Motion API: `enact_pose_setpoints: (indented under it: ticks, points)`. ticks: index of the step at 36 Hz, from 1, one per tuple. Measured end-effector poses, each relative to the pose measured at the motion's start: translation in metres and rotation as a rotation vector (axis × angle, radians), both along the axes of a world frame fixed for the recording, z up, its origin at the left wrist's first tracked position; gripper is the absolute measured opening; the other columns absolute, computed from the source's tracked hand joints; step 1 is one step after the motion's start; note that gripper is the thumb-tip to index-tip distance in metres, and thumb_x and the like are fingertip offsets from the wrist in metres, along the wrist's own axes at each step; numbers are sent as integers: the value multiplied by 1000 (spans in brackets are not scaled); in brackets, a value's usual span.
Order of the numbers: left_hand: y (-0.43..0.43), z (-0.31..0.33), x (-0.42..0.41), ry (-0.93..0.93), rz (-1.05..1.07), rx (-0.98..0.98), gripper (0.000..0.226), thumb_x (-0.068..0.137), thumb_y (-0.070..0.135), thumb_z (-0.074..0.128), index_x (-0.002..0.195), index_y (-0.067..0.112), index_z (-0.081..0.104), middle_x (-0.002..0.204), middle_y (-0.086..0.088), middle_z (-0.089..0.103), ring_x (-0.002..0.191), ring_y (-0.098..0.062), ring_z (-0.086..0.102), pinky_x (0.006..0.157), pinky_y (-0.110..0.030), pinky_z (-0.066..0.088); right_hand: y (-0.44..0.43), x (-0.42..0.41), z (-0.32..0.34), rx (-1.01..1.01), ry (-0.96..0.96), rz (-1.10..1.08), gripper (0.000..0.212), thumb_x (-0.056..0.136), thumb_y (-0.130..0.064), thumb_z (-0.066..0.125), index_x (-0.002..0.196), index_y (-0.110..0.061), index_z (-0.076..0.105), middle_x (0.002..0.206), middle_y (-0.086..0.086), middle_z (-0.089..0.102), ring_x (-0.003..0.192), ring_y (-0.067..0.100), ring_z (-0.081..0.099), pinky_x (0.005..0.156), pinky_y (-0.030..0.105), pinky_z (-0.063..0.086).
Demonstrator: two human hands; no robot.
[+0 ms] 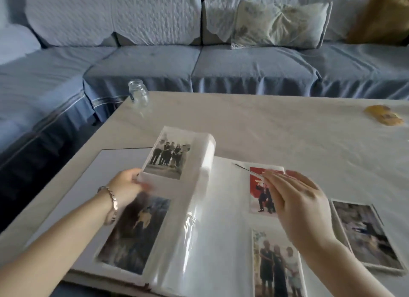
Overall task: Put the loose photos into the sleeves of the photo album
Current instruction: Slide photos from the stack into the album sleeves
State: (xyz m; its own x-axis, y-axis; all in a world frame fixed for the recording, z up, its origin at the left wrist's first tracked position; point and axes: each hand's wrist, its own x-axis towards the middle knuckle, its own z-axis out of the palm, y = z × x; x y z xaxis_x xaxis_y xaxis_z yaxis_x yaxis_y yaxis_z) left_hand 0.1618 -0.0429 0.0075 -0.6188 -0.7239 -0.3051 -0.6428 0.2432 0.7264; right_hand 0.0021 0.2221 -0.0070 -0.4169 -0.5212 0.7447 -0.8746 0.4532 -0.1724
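Both bare forearms reach in from the near edge. The left forearm angles in from the near left, a metal bracelet on its wrist. The left hand grips the near-left edge of a raised stack of album pages, thumb on top and fingers hidden beneath. The right forearm comes from the near right. The right hand is held back upward above the table, its long fingers stretched far-left and pinching a thin pointed tool.
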Motion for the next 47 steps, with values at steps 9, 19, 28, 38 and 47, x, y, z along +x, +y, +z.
enact_pose_setpoints:
  ticks: [9,19,28,38,47]
  points:
    - [-67,-11,41,-546,207,-542,76,86,6,53,146,27,11,124,-16,48,107,-32,52,85,-40,43,-62,27,-8,-34,1,142,28,85,-18,51,78,-3,74,79,5,73,68,25,70,83,25,41]
    - [-5,18,19,297,162,-27,38,90,41,51,104,8,63,91,-11,63,85,-25,60,70,-19,46,-85,44,-14,-111,82,323,21,87,-11,56,85,-4,75,93,3,73,91,15,69,89,32,47]
    - [44,20,-13,371,129,682,16,94,5,50,82,1,59,54,-4,64,44,-16,63,41,-25,52,-65,39,-20,-57,29,389,21,86,-18,58,80,-11,77,93,-1,73,92,10,67,91,32,47]
    - [50,-10,-40,7,-238,137,20,97,13,43,86,4,57,73,-14,58,44,-10,61,45,-21,45,-19,15,0,-186,-227,104,23,82,-22,57,86,-8,75,93,-10,62,91,6,59,81,9,43]
    - [89,-1,-57,230,-278,279,74,77,74,44,93,5,66,91,-3,68,86,-19,64,80,-32,50,-19,28,-15,-97,-302,91,26,82,-14,55,100,-14,73,107,-14,59,93,1,62,77,12,45]
